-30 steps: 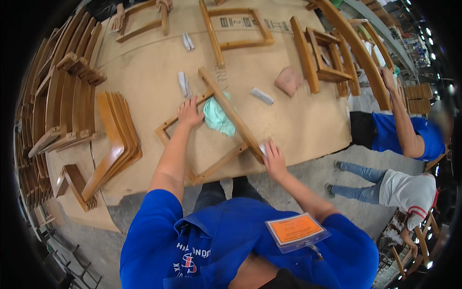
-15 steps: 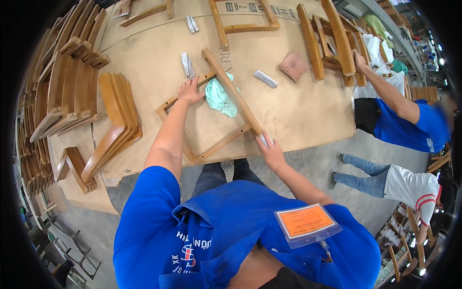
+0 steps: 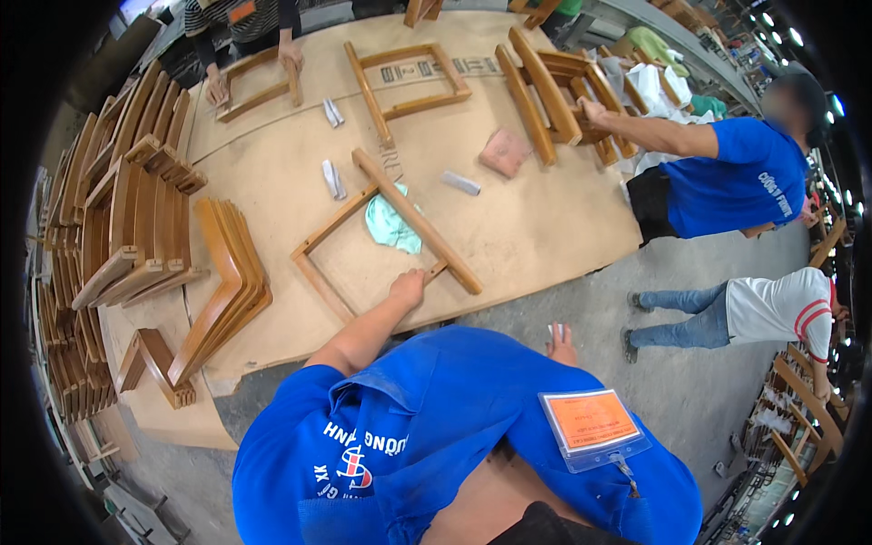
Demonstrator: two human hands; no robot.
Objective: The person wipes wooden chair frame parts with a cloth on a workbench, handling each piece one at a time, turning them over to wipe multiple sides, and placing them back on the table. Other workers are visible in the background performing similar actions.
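A wooden chair frame [image 3: 413, 222] lies on the cardboard-covered table in front of me, its long bar running diagonally over the other rails. My left hand [image 3: 409, 289] is closed around the near rail, close to where it meets the long bar. Past the table's near edge, my right hand [image 3: 563, 346] is lifted beside my body, off the frame. A small whitish folded piece [image 3: 550, 331] shows between its thumb and fingers, partly hidden. A crumpled mint-green cloth [image 3: 391, 221] lies inside the frame, partly beneath the long bar.
Folded whitish pieces [image 3: 461, 183] and a reddish pad [image 3: 505, 153] lie on the table [image 3: 300, 145]. Curved wooden parts [image 3: 227, 282] are stacked at left. Another frame [image 3: 409, 82] lies farther back. A co-worker in blue [image 3: 736, 173] handles wooden parts at right; another person's hands hold a frame [image 3: 259, 88] at far left.
My left hand has moved from the frame's far corner to its near rail. My right hand has left the long bar's near end and drawn back to the right. The view has shifted.
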